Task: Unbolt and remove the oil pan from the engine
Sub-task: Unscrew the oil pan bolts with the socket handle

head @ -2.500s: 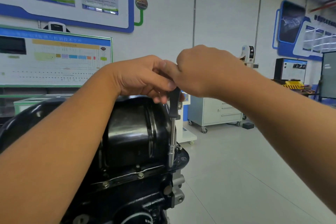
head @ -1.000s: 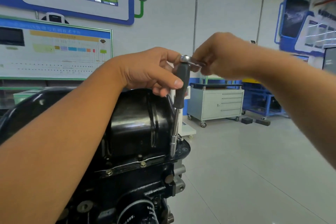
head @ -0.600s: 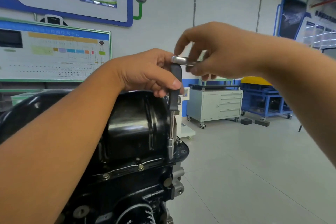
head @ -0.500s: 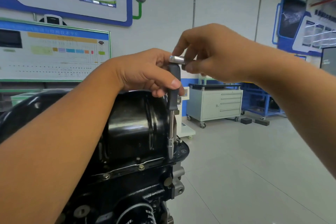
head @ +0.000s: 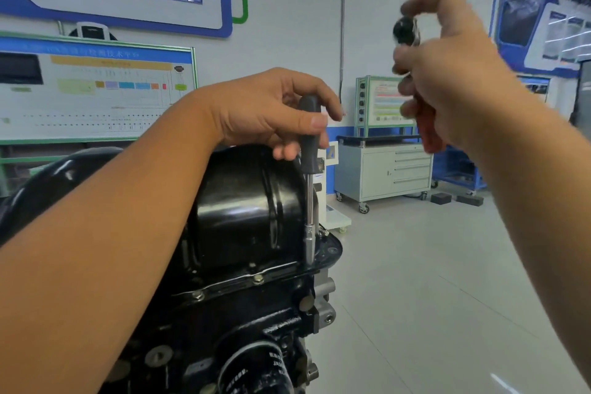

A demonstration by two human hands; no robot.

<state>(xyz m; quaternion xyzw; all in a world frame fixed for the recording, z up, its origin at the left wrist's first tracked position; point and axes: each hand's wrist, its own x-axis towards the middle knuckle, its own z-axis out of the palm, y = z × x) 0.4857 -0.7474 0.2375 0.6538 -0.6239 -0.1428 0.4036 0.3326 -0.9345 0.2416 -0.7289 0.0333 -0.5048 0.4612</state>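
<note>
Curled round the dark grey plastic handle of a slim steel socket driver [head: 307,176], the left hand [head: 271,112] holds it upright with its socket seated on a bolt at the flange of the glossy black pressed-steel oil pan [head: 243,205], which sits bolted on top of the upturned black engine block [head: 256,313]. The right hand [head: 447,73], raised well apart from the driver, grips a blurred ratchet with a red handle and round dark head [head: 412,67]. Small flange bolts [head: 257,278] still show along the near edge. Judging by its build, the pan will be stiff, fairly heavy and slick with paint or oil; the flange rim looks the safest hold.
</note>
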